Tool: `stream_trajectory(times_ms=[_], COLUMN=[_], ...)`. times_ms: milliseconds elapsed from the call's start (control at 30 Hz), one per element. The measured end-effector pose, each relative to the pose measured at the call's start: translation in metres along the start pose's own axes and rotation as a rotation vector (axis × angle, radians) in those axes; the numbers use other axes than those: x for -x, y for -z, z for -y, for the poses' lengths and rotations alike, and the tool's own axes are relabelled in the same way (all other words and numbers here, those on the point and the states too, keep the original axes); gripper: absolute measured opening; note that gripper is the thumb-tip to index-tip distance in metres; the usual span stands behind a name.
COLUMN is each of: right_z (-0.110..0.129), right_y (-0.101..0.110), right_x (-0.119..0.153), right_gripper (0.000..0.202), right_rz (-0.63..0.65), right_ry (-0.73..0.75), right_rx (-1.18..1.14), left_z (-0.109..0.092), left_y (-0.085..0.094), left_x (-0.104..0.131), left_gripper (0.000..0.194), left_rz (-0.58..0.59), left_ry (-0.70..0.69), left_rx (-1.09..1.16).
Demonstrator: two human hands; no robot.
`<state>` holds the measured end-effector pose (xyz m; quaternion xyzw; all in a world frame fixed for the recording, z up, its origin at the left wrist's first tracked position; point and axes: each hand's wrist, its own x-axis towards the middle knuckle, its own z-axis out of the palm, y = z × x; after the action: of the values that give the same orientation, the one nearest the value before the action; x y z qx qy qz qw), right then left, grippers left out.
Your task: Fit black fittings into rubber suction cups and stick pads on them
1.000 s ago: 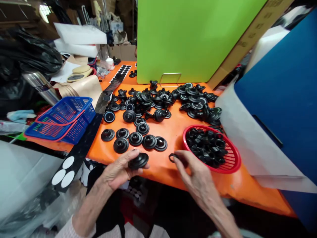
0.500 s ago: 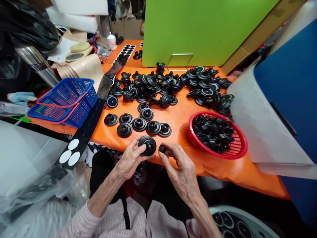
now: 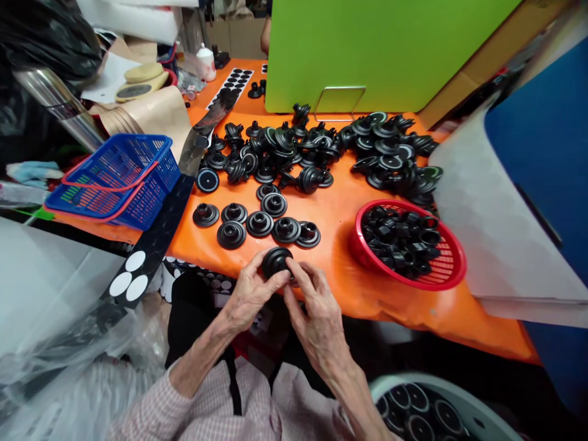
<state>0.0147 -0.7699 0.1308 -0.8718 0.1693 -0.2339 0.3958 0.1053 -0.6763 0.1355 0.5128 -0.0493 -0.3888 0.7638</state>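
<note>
My left hand [image 3: 250, 295] grips the rim of a round, stepped black plastic disc [image 3: 275, 260] above the table's front edge. The fingers and thumb of my right hand [image 3: 316, 309] are closed at the disc's near right side, around its middle. The small black nut from the earlier frame is hidden behind those fingers. Several similar black discs [image 3: 260, 223] lie hub-up on the orange table just beyond my hands. To the right, a red plastic basket [image 3: 452, 278] holds many small black nuts [image 3: 399, 242].
A heap of black disc parts [image 3: 280, 150] spreads across the table's back, before a green board [image 3: 381, 49]. At left stands a blue basket [image 3: 151, 196] beside a black strip. A pale tub [image 3: 487, 407] with black discs sits low at right.
My right hand has moved left, bringing the small black nut against the disc. My left hand has tilted the disc, and both hands now meet on it. The view has shifted slightly.
</note>
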Motion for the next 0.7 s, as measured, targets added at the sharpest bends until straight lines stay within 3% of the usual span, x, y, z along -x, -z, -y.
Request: stream_trajectory(times_ms=[133,233,533,700], right_z=[-0.001,-0.003,-0.001,0.002], right_y=[0.004,0.003,-0.015,-0.008], right_x=[-0.003,-0.008,-0.015,-0.031], right_gripper=[0.047,0.046,0.033,0.035], right_rz=[-0.004,0.082,0.028,0.053], right_ry=[-0.262,-0.419,-0.385,-0.346], right_rx=[-0.168,-0.359,-0.411,-0.527], left_z=[-0.003,-0.004,-0.003,-0.020], left_y=[0.002,0.005,0.014,0.010], left_x=[0.001,0.003,0.008,0.000], left_gripper=[0.044,0.043,0.037,0.043], left_rz=[0.024,0.085,0.042,0.151], left_ry=[0.026,0.011,-0.133,-0.175], left_rx=[0.034,-0.010,-0.232,-0.172])
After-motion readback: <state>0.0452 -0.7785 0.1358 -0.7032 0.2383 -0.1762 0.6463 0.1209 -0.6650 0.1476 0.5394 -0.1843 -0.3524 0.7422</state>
